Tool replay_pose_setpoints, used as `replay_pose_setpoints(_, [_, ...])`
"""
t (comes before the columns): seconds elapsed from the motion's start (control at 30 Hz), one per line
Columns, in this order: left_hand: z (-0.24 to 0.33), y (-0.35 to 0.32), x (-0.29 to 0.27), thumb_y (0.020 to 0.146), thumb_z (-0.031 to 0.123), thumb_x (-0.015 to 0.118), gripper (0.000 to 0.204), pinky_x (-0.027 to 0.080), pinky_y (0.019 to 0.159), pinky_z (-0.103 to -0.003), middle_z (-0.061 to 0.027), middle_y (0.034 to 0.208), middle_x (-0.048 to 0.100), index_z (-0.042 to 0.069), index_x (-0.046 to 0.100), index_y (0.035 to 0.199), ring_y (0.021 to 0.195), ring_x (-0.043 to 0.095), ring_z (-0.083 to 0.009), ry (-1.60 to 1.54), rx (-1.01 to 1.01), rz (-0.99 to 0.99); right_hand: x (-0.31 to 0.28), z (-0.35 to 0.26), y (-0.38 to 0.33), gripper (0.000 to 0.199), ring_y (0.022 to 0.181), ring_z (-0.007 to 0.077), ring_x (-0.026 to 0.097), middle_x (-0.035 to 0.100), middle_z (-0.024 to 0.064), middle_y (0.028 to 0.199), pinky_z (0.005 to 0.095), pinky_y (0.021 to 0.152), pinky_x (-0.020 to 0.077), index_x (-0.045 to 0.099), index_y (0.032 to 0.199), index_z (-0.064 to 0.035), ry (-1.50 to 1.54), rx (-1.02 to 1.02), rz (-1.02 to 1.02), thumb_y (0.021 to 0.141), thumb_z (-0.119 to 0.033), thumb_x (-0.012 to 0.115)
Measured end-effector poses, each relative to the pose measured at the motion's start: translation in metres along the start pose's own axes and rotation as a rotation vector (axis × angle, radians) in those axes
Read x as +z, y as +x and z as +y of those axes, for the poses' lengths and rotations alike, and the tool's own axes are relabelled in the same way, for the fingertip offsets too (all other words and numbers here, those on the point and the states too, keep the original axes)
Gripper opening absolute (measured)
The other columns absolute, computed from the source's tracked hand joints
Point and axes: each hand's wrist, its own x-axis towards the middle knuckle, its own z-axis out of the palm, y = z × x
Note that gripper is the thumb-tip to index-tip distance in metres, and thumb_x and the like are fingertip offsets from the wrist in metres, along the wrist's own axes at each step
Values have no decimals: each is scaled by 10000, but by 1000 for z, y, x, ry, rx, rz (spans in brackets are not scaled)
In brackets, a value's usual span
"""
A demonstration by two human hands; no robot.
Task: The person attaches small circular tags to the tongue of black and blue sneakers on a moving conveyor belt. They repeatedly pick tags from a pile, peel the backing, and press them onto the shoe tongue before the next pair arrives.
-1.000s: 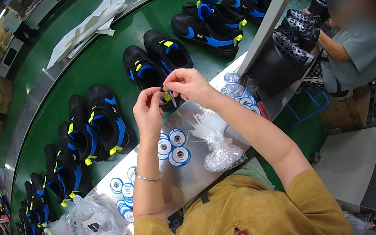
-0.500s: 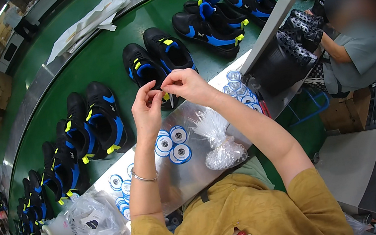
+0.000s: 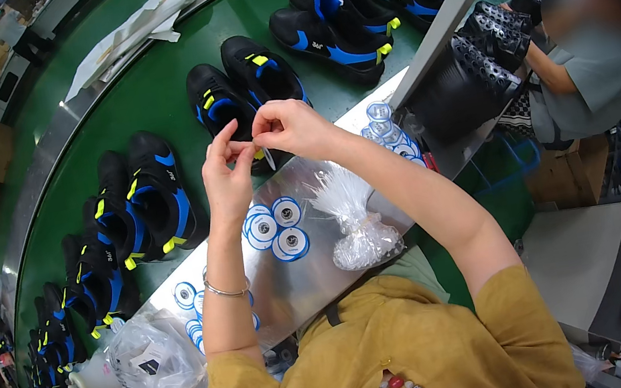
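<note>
My left hand [image 3: 227,181] and my right hand [image 3: 295,130] meet fingertip to fingertip, each in a pinch. Whatever thin thing lies between the fingers is too small to make out. A narrow white piece [image 3: 269,159], seen edge-on, hangs just below the fingertips. Right behind them stands a pair of black shoes with blue and yellow parts, a left shoe [image 3: 212,87] and a right shoe [image 3: 257,64]; my hands partly hide their heels. On the metal ledge below lie round blue-and-white tags [image 3: 290,242] and a bunch of clear plastic strands [image 3: 351,220].
More black-and-blue shoes [image 3: 159,189] line the green belt [image 3: 78,162] on both sides. A clear plastic bag [image 3: 155,365] and more tags [image 3: 184,295] rest at the ledge's left. A grey post [image 3: 452,13] rises at right, near a co-worker [image 3: 594,84] holding dark shoes.
The whole view has shifted slightly, so shoes and ledge sit a little farther left and up. My hands stay pinched together at the same shoes, with the white piece still hanging below.
</note>
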Motion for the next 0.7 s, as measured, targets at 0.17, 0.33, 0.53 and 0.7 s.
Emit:
replay_pose_setpoints(0.17, [8,2,1,854,-48,620,426,502,738,-245,-69,831,672,-49,540,1273,771,621,-105,0,-37,-23,-10,-5,3,90,691,103,550,595,39,750,258,629,451,635,802,3,11,-17,-124,790,-67,690])
replay_pose_setpoints(0.33, [2,3,2,850,-58,636,428,474,713,-216,-47,832,651,-54,541,1267,767,584,-81,-89,-77,-64,-6,-9,4,106,708,111,556,601,40,756,267,650,453,638,814,-4,35,-59,-160,792,-85,704])
replay_pose_setpoints(0.53, [4,2,0,875,-72,611,404,474,757,-210,-55,878,651,-59,532,1270,815,601,-99,-310,-116,-50,-11,-20,0,136,616,60,502,583,-3,735,220,513,387,643,832,-29,294,171,-212,810,-132,730])
replay_pose_setpoints(0.7, [6,-1,1,883,-50,621,389,474,770,-213,-54,905,647,-45,549,1264,838,595,-96,-315,-123,-52,-10,-18,-4,144,600,40,492,582,-20,731,192,479,357,648,853,-44,367,224,-206,832,-167,720])
